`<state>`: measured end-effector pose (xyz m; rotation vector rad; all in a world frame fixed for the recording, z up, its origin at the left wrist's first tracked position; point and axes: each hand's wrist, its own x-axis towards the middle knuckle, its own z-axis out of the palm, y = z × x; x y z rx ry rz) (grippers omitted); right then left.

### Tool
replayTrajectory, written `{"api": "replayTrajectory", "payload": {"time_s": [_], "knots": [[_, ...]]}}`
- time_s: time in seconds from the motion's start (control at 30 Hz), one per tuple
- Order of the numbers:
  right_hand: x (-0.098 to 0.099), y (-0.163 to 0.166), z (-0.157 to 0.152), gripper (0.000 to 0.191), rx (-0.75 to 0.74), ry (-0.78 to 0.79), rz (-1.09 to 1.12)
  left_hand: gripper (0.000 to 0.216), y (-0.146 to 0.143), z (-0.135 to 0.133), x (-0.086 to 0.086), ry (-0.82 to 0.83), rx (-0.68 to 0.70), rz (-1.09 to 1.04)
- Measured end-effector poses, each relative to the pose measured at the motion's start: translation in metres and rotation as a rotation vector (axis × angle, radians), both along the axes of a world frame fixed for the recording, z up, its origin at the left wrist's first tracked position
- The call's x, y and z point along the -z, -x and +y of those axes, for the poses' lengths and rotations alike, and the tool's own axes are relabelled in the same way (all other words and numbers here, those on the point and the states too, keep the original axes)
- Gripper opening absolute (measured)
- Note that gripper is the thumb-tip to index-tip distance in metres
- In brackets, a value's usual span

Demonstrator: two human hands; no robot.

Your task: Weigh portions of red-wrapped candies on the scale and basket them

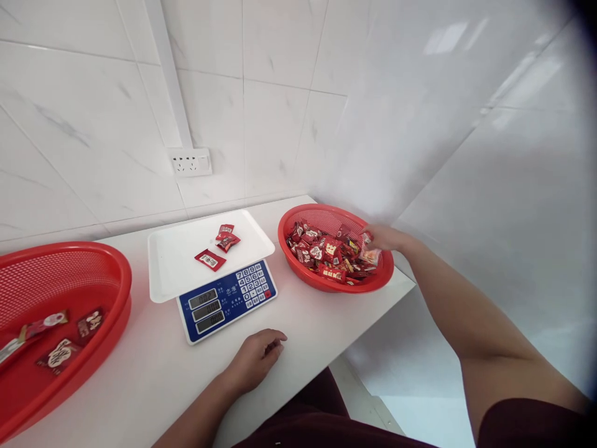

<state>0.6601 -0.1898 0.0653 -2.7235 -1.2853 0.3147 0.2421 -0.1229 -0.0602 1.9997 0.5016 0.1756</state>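
My left hand (259, 356) rests on the white table in front of the scale, loosely bent, thumb and forefinger apart, with nothing seen in it. At the right rim of a red mesh basket (311, 281), my right hand (383, 238) has its fingers closed on a small pink-and-red snack packet (370, 254), partly hidden. Many red and brown wrapped snacks (317, 252) fill that basket's bottom. On the white pan (175, 264) of a digital scale (228, 302) lie a few small packets, among them a flat red packet (209, 259).
Another red basket (122, 280), holding several packets such as a brown one (60, 356), stands at the left. Tiled walls close off the back and right. A socket (190, 163) is on the back wall. The table (321, 330) ends just right of the full basket.
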Motion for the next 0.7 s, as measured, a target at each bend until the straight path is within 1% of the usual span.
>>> {"api": "replayTrajectory", "payload": {"time_s": [0.13, 0.2, 0.27, 0.33, 0.37, 0.4, 0.47, 0.53, 0.63, 0.7], "knots": [[-0.031, 0.013, 0.004, 0.038, 0.001, -0.104, 0.014, 0.026, 0.000, 0.000, 0.002, 0.007, 0.002, -0.019], [-0.040, 0.030, 0.010, 0.039, -0.033, -0.209, 0.083, 0.026, 0.001, 0.000, 0.004, -0.006, -0.002, -0.025], [-0.043, 0.053, 0.022, 0.043, -0.068, -0.403, 0.258, 0.026, 0.002, -0.001, 0.005, -0.018, -0.002, -0.028], [-0.040, 0.083, 0.042, 0.046, -0.087, -0.628, 0.495, 0.027, 0.003, -0.001, 0.004, -0.024, 0.004, -0.033], [-0.036, 0.100, 0.055, 0.046, -0.096, -0.710, 0.609, 0.027, 0.003, -0.002, 0.003, -0.026, 0.008, -0.036], [-0.033, 0.117, 0.068, 0.045, -0.111, -0.755, 0.706, 0.028, 0.004, -0.002, 0.002, -0.029, 0.014, -0.038], [-0.025, 0.152, 0.094, 0.039, -0.146, -0.776, 0.863, 0.028, 0.005, -0.001, -0.001, -0.040, 0.028, -0.034], [-0.016, 0.182, 0.119, 0.035, -0.171, -0.743, 0.961, 0.028, 0.006, -0.002, -0.003, -0.052, 0.035, -0.026], [-0.003, 0.213, 0.145, 0.033, -0.182, -0.687, 1.001, 0.028, 0.007, -0.002, -0.003, -0.063, 0.034, -0.040], [0.005, 0.224, 0.152, 0.035, -0.188, -0.669, 0.993, 0.029, 0.007, -0.002, -0.001, -0.068, 0.036, -0.055]]}}
